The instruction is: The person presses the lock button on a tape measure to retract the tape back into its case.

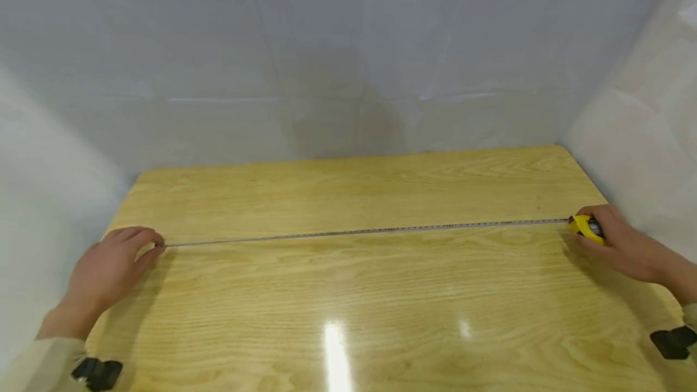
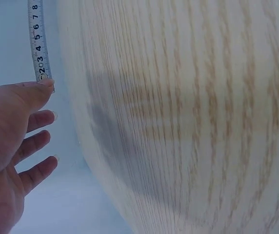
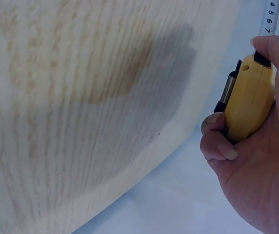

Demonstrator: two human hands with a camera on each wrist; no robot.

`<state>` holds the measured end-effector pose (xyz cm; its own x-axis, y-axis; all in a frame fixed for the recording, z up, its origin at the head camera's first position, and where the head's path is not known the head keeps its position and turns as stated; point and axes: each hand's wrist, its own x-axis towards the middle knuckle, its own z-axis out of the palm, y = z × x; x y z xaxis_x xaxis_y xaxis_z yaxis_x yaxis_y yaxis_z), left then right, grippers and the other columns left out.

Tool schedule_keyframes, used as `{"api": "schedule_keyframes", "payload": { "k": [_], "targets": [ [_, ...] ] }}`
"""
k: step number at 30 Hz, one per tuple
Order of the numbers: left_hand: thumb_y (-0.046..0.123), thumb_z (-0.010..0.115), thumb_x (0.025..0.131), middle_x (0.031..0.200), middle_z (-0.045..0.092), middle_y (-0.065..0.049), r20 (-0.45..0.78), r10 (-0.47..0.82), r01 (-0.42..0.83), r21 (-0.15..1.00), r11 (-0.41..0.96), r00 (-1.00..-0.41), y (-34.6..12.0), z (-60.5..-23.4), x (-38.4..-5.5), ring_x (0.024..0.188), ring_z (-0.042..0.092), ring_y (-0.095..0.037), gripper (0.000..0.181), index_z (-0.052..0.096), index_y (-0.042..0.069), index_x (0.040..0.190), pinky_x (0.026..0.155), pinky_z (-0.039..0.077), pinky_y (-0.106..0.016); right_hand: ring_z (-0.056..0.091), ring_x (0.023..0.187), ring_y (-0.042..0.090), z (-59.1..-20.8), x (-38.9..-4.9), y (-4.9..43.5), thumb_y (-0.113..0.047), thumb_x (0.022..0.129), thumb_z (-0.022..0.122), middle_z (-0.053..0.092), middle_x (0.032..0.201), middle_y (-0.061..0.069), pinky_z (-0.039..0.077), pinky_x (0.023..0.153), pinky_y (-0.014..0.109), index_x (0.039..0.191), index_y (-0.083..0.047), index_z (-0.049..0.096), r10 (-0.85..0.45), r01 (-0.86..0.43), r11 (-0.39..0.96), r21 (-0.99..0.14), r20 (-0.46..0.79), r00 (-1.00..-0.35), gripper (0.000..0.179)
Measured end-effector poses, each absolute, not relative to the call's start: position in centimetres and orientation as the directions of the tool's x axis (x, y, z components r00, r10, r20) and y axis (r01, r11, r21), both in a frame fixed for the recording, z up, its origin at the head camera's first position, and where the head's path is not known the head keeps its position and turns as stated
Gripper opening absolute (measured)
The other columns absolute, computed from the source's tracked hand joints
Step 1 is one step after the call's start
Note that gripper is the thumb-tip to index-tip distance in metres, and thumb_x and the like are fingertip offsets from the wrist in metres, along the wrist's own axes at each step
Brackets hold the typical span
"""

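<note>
A yellow tape measure (image 1: pixel 585 227) with black parts sits in my right hand (image 1: pixel 626 250), whose fingers curl round its case. Its blade (image 1: pixel 392 230) is drawn out in a long, nearly straight line across the wooden table, towards the left side. At the blade's far end, my left hand (image 1: pixel 109 268) pinches the tip between thumb and finger. In the left wrist view, low printed numbers on the blade (image 2: pixel 38 41) show just above the thumb, and the other fingers (image 2: pixel 38 175) are spread loosely. The right wrist view shows a metal clip on the tape measure's case (image 3: pixel 249 97).
Under both hands lies a light wood-grain table (image 1: pixel 381 301) with rounded far corners and a bright glare spot near its front. Pale sheeting (image 1: pixel 327 65) rises behind it and on both sides. A dark device (image 1: pixel 98 374) is strapped at each wrist.
</note>
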<state>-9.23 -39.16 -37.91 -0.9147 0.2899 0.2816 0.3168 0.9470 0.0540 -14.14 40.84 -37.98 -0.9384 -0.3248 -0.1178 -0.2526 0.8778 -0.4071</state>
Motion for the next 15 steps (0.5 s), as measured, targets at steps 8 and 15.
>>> {"api": "schedule_keyframes", "payload": {
  "k": [8, 15],
  "targets": [
    [0.006, 0.076, 0.078, 0.101, 0.066, -0.011, 0.315, 0.309, 0.342, 0.056, 0.938, -0.897, -39.18, -38.11, -9.15, 0.092, 0.057, -0.04, 0.021, 0.065, 0.013, 0.095, 0.061, 0.045, -0.056, 0.036, 0.089, 0.031, -38.1, -14.18, 40.82, -0.013, 0.1, 0.051, 0.024, 0.119, 0.03, 0.038, 0.059, 0.026, 0.126, 0.008, 0.033, -0.358, -0.299, 0.865, -0.404, -0.078, -0.931, 0.037],
    [0.005, 0.078, 0.076, 0.098, 0.066, -0.009, 0.321, 0.328, 0.358, 0.039, 0.933, -0.889, -39.25, -38.36, -9.13, 0.091, 0.058, -0.039, 0.023, 0.065, 0.014, 0.092, 0.059, 0.046, -0.055, 0.026, 0.09, 0.033, -38.12, -14.34, 41.04, -0.001, 0.096, 0.054, 0.02, 0.116, 0.032, 0.033, 0.059, 0.021, 0.124, 0.009, 0.03, -0.389, -0.312, 0.835, -0.454, -0.086, -0.917, 0.037]
  ]
}}
